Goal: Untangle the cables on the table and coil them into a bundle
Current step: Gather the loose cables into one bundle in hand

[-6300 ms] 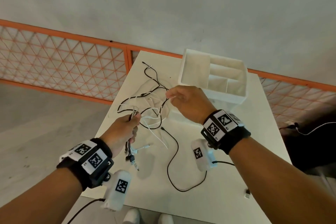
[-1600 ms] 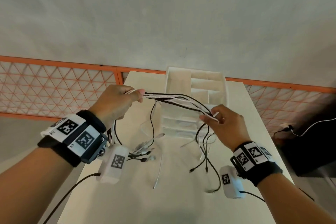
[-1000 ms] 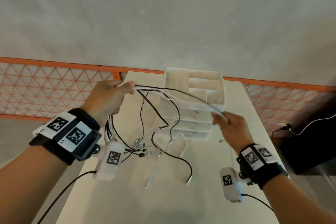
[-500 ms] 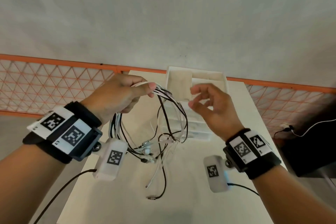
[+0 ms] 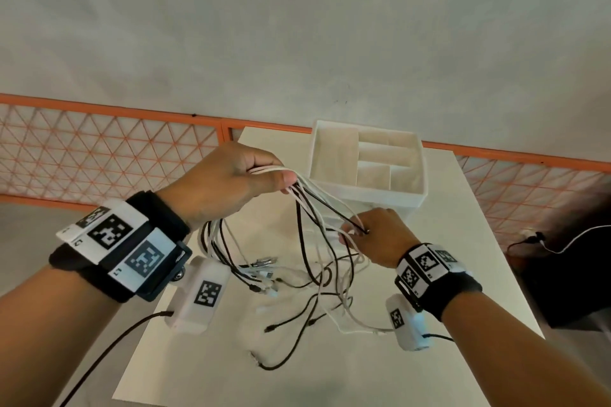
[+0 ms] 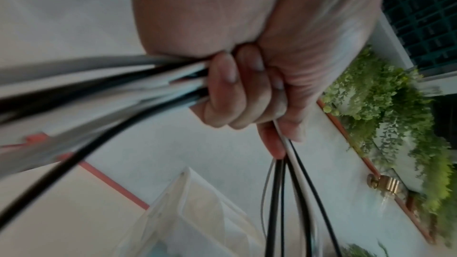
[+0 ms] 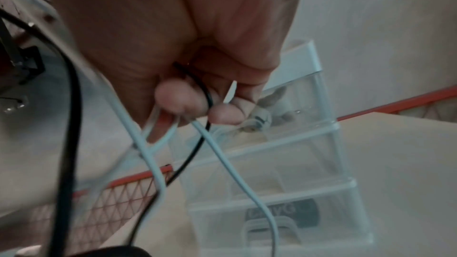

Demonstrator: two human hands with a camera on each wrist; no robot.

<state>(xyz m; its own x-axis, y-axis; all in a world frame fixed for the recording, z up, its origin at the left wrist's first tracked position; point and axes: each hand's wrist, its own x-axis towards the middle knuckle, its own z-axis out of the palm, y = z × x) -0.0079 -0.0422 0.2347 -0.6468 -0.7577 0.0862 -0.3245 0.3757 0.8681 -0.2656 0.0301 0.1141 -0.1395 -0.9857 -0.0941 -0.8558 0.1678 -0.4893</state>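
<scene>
Cables: a mixed set of black and white cables (image 5: 317, 235) is held up over the white counter (image 5: 463, 274), the strands fanning from one hand to the other; loose ends and plugs trail down onto the counter between the wrists.

Left hand: the left hand (image 5: 228, 185) is seen clenched round a gathered sheaf of cables, with thumb pressed on top; in the left wrist view the fingers (image 6: 222, 89) are curled tight over black and white strands (image 6: 99, 89).

Right hand: the right hand (image 5: 380, 238) is held lower and nearer the drawer unit, pinching a black strand and white strands between thumb and fingertips (image 7: 178, 99).

Progress: the gathering appears well begun, most cables being collected at one end in the left hand. The strands below are judged not yet sorted, since they cross and loop over each other near the counter. No coil or bundle is formed; separating the strands and winding them is thought to remain.

Surroundings: a white drawer unit (image 5: 367, 188) with an open divided top tray stands on the far part of the counter; an orange mesh fence (image 5: 109, 149) runs behind.

Writing: black-and-white square markers are worn on both wristbands (image 5: 125, 248). A dark label inside a clear lower drawer (image 7: 284, 212) is glimpsed in the right wrist view, its letters too blurred to be read. No brand can be made out.
</scene>
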